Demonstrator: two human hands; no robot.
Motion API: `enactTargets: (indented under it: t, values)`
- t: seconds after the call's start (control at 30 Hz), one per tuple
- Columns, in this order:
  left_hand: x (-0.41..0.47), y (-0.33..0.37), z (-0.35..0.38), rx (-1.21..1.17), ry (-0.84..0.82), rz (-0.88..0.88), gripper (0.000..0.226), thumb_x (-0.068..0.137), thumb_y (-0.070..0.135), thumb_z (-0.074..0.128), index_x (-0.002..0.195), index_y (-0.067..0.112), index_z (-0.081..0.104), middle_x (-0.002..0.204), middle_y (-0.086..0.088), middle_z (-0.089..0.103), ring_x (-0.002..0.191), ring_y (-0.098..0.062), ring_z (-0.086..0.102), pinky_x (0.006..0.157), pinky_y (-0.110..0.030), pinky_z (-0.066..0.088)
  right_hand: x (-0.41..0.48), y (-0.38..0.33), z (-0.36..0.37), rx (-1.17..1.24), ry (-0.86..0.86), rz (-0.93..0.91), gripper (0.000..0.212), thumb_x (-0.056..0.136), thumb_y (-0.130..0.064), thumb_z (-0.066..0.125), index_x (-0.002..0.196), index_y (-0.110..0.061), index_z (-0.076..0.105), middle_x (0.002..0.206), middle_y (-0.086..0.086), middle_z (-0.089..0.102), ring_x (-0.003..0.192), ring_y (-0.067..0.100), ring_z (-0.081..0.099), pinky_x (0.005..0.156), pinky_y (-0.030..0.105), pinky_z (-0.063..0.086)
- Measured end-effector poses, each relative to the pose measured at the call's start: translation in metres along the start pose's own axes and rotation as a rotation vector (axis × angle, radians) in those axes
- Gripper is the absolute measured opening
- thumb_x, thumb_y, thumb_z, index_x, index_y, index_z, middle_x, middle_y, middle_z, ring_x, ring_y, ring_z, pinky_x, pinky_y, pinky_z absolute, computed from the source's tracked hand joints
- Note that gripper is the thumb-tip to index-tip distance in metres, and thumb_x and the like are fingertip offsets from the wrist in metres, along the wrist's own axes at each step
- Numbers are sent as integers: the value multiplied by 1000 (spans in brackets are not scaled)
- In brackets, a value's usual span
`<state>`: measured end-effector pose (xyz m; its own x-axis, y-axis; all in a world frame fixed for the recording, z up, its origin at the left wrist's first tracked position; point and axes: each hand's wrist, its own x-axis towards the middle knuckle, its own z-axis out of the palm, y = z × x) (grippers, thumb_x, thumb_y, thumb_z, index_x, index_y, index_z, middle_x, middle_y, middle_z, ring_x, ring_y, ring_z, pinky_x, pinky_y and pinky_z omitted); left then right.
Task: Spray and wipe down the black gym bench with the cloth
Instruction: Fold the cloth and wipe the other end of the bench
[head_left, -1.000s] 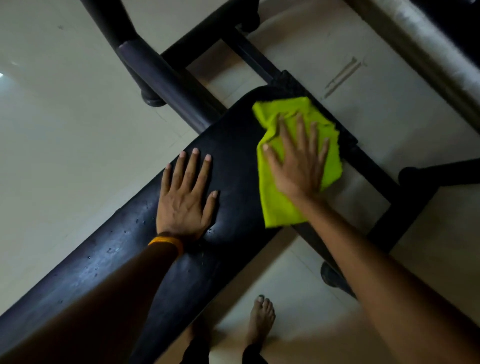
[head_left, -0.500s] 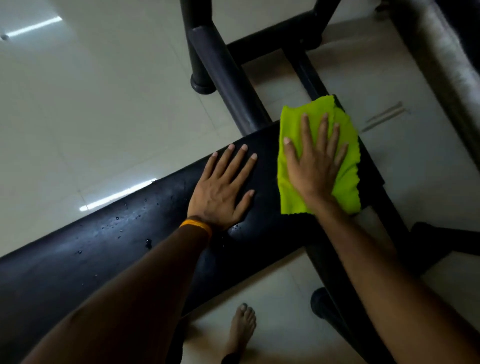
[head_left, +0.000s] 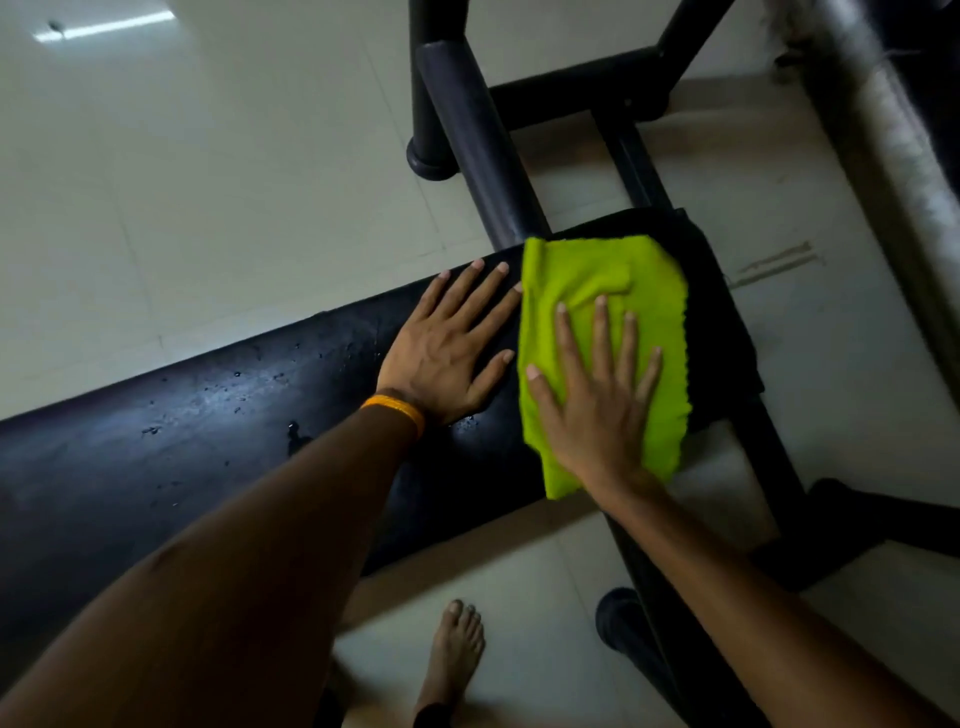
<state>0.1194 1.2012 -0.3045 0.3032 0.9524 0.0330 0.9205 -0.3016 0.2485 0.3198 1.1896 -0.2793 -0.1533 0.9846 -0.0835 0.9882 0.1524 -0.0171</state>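
The black gym bench (head_left: 218, 431) runs from the lower left to the upper right, its pad dotted with water droplets. A bright lime-green cloth (head_left: 587, 280) lies spread on the pad near its right end. My right hand (head_left: 597, 400) presses flat on the cloth with fingers straight and spread. My left hand (head_left: 447, 348) rests flat on the bare pad just left of the cloth, its fingertips close to the cloth's edge; an orange band circles that wrist. No spray bottle is in view.
Black frame tubes (head_left: 478, 150) rise behind the bench and more frame bars (head_left: 769, 457) run under its right end. A grey padded bar (head_left: 893, 119) crosses the top right. My bare foot (head_left: 457, 649) stands on the pale tiled floor (head_left: 208, 182) below the bench.
My right hand has slid the cloth back along the pad toward my left hand, leaving bare pad at the bench's end. The camera view has turned; my left hand stays planted on the pad.
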Motion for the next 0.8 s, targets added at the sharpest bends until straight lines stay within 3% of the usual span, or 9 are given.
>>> enactTargets:
  t: [0.13,0.3,0.43,0.53,0.63,0.7,0.8]
  values:
    - [3,0,0,-18,2,-5,69,102,54,31,162,20,18,169,-6,16,157,-27,9,127,-49,11,42,24,-7,-26,-31,-201,72,93,-75,24,157,-46,11,170,-2,7,157,28,5,122,60,10]
    - [-1,1,-2,-43,-12,-16,67,102,52,31,160,19,24,168,-9,22,156,-29,15,126,-50,14,42,-12,3,66,74,141,70,94,-69,23,158,-40,17,169,2,11,156,31,8,121,62,10]
    - [-33,7,-20,-203,-23,-44,67,95,43,35,152,9,40,162,-14,34,154,-32,22,126,-51,14,-19,-45,9,5,34,-58,64,99,-62,26,158,-40,17,169,1,14,156,31,8,122,62,8]
    - [-96,-2,-38,-237,78,-165,68,88,34,41,152,8,42,164,-14,31,155,-31,20,127,-49,12,6,-18,-1,-19,-29,-175,69,95,-71,26,157,-44,14,169,-1,11,156,29,5,121,63,9]
    - [-160,-30,-48,-173,118,-376,68,96,41,37,156,10,33,167,-12,22,156,-29,13,126,-53,12,39,-6,-7,65,-20,61,72,93,-74,24,157,-43,13,170,1,6,156,30,3,120,65,9]
    - [-197,-50,-48,-128,80,-524,72,98,49,32,158,11,27,169,-10,18,157,-28,9,126,-55,10,19,-40,-1,106,23,200,72,93,-72,23,158,-41,14,170,2,7,156,31,3,120,66,9]
    - [-225,-57,-43,-67,22,-579,76,98,56,28,161,14,19,170,-9,11,158,-26,3,126,-53,5,-60,-100,10,49,2,-20,67,96,-68,26,158,-42,17,169,1,10,156,32,4,121,64,6]
